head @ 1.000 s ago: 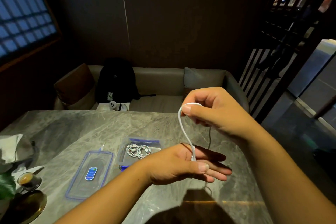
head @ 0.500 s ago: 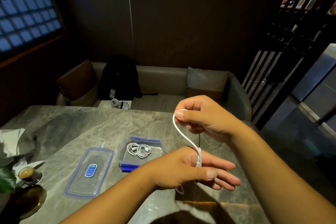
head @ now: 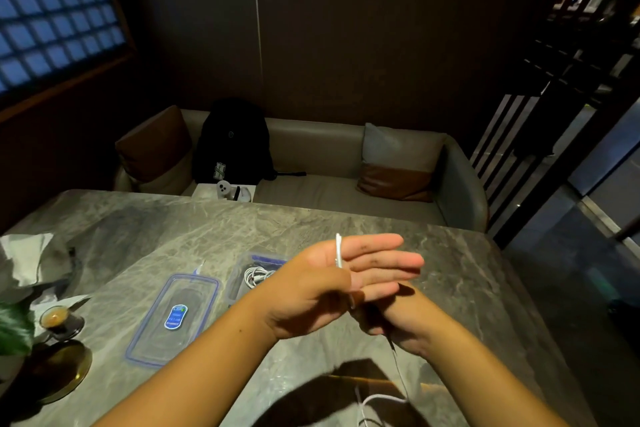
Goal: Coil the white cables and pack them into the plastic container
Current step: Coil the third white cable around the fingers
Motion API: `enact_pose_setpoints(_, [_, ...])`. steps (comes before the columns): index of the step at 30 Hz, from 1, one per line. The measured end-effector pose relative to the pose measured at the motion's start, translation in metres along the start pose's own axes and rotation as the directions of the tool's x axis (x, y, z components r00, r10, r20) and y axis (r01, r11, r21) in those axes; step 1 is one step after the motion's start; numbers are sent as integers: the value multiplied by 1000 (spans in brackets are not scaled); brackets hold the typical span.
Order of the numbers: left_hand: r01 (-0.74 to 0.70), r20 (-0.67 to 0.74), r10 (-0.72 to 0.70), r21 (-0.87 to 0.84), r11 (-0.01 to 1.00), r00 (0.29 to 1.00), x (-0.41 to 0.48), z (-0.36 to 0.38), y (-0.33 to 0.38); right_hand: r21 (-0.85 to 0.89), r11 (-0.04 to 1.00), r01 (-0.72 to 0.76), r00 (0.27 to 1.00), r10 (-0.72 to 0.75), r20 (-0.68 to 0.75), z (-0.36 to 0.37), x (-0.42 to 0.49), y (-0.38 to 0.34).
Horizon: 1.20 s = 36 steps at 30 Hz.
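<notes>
We see the white cable [head: 338, 251] at the middle of the frame: its plug end stands up above the left hand [head: 322, 288], whose thumb pins it against the side of the straight, outstretched fingers. Lower down the cable runs thin and dark toward the bottom edge, where a white loop of it lies on the desk [head: 173, 229]. The right hand [head: 405, 329] sits just below and partly under the left; its fingers are lost in shadow, so we cannot tell whether it grasps the cable. Left of the hands stands the clear plastic container [head: 267, 258] with coiled cables [head: 255, 276] inside, and further left its lid [head: 173, 317] lies flat, a blue label on it. At the lower left edge stands an espresso glass [head: 57, 318]. Behind the desk, a black backpack [head: 232, 142] rests on the sofa [head: 329, 156]
</notes>
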<state>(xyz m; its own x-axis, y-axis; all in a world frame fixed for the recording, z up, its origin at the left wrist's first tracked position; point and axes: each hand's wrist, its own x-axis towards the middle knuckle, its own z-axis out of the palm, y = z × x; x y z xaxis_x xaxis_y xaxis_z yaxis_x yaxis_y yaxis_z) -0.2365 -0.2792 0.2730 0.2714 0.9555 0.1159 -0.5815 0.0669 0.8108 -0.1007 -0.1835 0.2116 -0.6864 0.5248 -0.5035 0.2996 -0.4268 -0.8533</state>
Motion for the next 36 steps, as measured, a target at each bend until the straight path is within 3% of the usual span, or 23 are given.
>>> enact_pose_setpoints(2, [-19,-33,17,-70,997,999,2,-7,-1,-94,995,-15,998,20,54,2,-8,6])
enact_pose_setpoints(5, [-35,-78,23,-149,988,997,5,-16,-3,-313,938,151,983,-110,145,13,-33,-8])
enact_pose_setpoints(8, [-52,-133,25,-205,977,991,8,-22,-7,-410,858,310,943,-221,250,21,-54,-17])
enact_pose_setpoints(11, [-36,-140,9,-189,981,990,9,-27,-10,-485,807,336,941,-264,214,21,-67,-17])
enact_pose_setpoints(17, [35,-145,-34,8,999,989,8,-33,-12,-349,869,350,932,-286,223,10,-94,-34])
enact_pose_setpoints(21, [98,-122,-93,29,995,988,7,-30,-20,-302,842,447,893,-399,210,2,-107,-56])
enact_pose_setpoints(25, [180,-130,-163,130,975,978,9,-27,-28,-218,817,534,844,-528,87,-12,-107,-75])
enact_pose_setpoints(30, [204,-48,-204,2,979,978,5,-26,-36,-82,838,539,834,-545,-85,-27,-97,-89])
enact_pose_setpoints(36, [220,34,-221,29,975,975,9,-17,-38,-66,849,525,845,-529,-84,-30,-82,-94])
